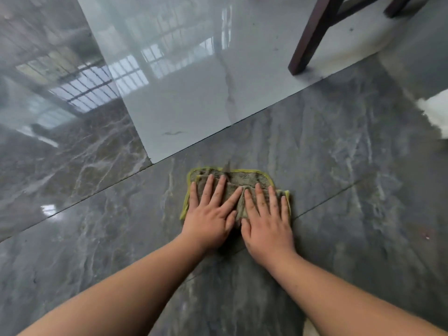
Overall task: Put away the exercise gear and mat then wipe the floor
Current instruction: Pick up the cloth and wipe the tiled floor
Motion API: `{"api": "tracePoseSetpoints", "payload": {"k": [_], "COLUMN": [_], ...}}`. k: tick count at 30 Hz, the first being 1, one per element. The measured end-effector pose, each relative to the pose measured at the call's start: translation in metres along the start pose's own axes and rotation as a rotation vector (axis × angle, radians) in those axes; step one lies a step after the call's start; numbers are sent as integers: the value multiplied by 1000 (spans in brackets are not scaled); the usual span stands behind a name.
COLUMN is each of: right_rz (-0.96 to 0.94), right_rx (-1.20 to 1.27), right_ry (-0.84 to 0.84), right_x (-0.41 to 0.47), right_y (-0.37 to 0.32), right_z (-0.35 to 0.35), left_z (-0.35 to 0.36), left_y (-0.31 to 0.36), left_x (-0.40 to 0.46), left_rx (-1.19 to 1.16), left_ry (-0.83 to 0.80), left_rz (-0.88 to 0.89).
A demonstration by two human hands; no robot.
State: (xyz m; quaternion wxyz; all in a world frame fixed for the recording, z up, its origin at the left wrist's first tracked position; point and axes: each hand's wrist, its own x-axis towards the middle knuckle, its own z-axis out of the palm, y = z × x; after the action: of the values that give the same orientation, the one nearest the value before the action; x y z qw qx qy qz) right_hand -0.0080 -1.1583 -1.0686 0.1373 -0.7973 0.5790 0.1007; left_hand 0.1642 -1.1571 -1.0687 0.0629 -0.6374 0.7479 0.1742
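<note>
Left hand [210,215] and right hand [265,220] pressed flat, fingers straight, on the cloth [238,179]. Floor [339,166] wiping: even pressure, overlapping strokes advised.

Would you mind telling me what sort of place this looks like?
Probably a room in a home: glossy dark grey marble-pattern floor tiles beside a pale grey tile reflecting barred windows, a dark brown wooden furniture leg, and both hands pressing an olive yellow-edged cloth.

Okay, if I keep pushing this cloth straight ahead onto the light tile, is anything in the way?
Nothing visible blocks it. The cloth lies under both the left hand and right hand, and the light tile straight ahead looks bare. The dark furniture leg stands off to the right.
</note>
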Motion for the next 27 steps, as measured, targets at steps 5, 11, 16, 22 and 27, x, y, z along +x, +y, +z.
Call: {"api": "tracePoseSetpoints", "payload": {"k": [5, 11, 16, 22, 27], "right_rz": [292, 538, 627, 629, 682], "right_rx": [43, 104, 146, 127, 145], "right_ry": [109, 178, 197, 188, 162], "right_x": [30, 74, 99, 103, 91], "right_y": [63, 134, 178, 182, 144], "right_z": [-9, -29, -38, -36, -31], "left_z": [-14, -32, -47, -55, -52], "left_y": [43, 102, 143, 149, 119], "left_x": [104, 206, 263, 269, 248], "left_rx": [78, 130, 173, 199, 198], "left_ry": [40, 27, -12, -55, -23], "left_rz": [229, 363, 405, 416, 482]}}
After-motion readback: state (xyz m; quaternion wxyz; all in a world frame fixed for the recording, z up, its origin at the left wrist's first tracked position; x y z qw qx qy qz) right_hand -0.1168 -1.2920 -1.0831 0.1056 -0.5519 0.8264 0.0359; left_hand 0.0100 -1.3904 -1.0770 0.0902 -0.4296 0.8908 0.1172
